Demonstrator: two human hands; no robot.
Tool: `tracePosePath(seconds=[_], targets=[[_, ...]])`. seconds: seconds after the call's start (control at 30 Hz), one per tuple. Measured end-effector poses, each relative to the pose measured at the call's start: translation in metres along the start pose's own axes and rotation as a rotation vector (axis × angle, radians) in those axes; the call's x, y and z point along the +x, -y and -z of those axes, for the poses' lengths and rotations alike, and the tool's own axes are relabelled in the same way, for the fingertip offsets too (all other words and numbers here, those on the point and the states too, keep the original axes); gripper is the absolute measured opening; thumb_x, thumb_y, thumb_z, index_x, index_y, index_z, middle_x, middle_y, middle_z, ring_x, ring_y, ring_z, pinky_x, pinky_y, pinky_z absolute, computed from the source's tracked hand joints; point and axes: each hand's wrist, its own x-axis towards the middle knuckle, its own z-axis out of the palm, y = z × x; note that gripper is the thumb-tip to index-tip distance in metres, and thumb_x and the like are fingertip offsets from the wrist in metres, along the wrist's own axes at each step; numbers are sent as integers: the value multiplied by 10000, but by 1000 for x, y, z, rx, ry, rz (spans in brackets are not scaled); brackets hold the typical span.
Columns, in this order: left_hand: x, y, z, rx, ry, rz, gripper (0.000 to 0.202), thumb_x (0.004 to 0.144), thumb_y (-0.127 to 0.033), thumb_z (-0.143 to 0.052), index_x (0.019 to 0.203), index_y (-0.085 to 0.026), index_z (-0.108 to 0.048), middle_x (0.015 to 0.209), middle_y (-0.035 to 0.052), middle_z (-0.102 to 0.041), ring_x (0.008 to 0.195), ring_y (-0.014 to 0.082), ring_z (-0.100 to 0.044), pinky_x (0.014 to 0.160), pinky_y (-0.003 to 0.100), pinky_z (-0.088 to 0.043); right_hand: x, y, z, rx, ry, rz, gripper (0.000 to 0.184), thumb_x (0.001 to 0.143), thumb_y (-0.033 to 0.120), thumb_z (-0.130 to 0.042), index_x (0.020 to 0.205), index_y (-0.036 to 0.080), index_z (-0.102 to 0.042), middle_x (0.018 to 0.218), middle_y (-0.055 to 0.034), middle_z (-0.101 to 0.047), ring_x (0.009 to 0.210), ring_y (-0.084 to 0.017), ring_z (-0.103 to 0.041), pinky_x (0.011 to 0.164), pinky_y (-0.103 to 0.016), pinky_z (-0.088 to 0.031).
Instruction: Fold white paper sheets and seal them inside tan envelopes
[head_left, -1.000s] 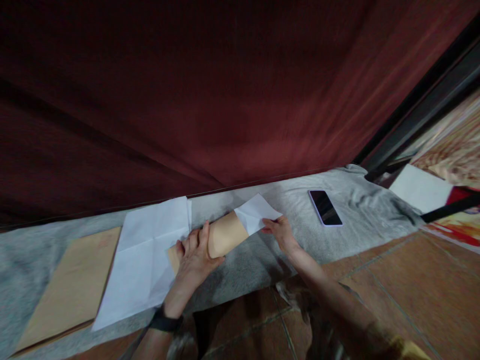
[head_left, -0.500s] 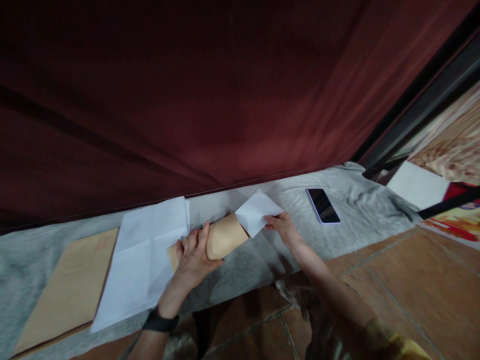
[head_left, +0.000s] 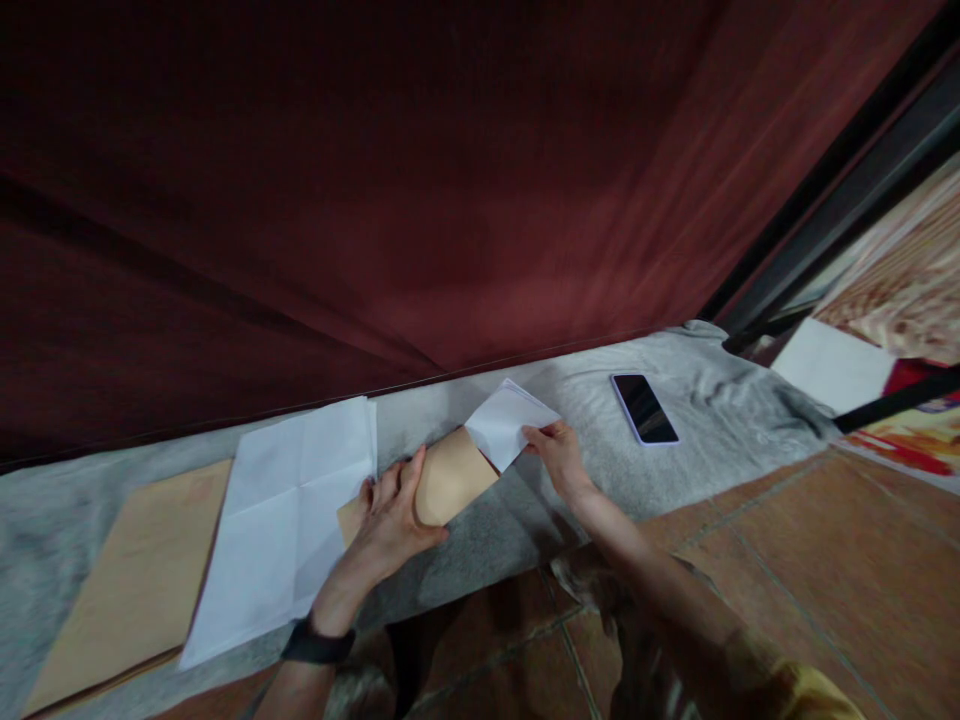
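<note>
A small brown envelope point(head_left: 456, 478) lies slanted on the grey cloth. My left hand point(head_left: 393, 513) spans it from above, thumb at the near edge and fingers at the far edge, gripping it. From its right end sticks out a folded white paper point(head_left: 507, 420), partly inside the envelope. My right hand point(head_left: 553, 450) pinches the outer corner of that paper between thumb and fingers. How far the paper reaches inside is hidden.
White creased sheets point(head_left: 277, 520) lie left of my hands, beside a stack of large brown envelopes point(head_left: 139, 580). A phone point(head_left: 645, 409) rests on the grey cloth point(head_left: 720, 440) to the right. A dark red curtain point(head_left: 450, 250) hangs behind; tiled floor point(head_left: 840, 560) shows in front.
The folded paper has shifted slightly left with my right hand, further into the envelope. My left hand keeps its hold with little movement.
</note>
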Motion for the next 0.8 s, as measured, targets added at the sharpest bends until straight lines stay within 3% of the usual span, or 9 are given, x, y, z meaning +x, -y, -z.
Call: tracePosePath(seconds=[0.33,0.47,0.67,0.8], targets=[[1,-1,-2,-8,-8,-6,1135,671,-418,-761,1608,-259,-142,1403,131,-471,1384,346,-401,1184,550,-165,4,-25,-9,-76,-87,136,267,679,471,-700,731,218,-631,647,16,-630,650,-171,-582,631,-303,-482],[1,4,-7,3,-42,-3,1164,663,-434,-778,1612,-275,-124,1416,129,-461,1386,344,-403,1183,536,-181,2,-23,-11,-77,-118,105,286,652,482,-704,722,220,-614,616,18,-620,660,-179,-584,630,-303,-487],[2,7,-10,31,-90,-12,1142,695,-458,-766,1616,-263,-118,1415,149,-466,1371,368,-422,1176,585,-177,-13,-17,-18,-37,-43,-12,271,625,426,-732,798,240,-636,759,-6,-697,721,-189,-628,659,-307,-519],[2,4,-7,57,-123,-34,1135,694,-435,-768,1613,-277,-122,1434,153,-460,1376,378,-418,1183,633,-128,-26,-9,-19,-22,105,-122,323,619,369,-752,905,242,-674,909,-40,-746,837,-220,-677,715,-323,-549]])
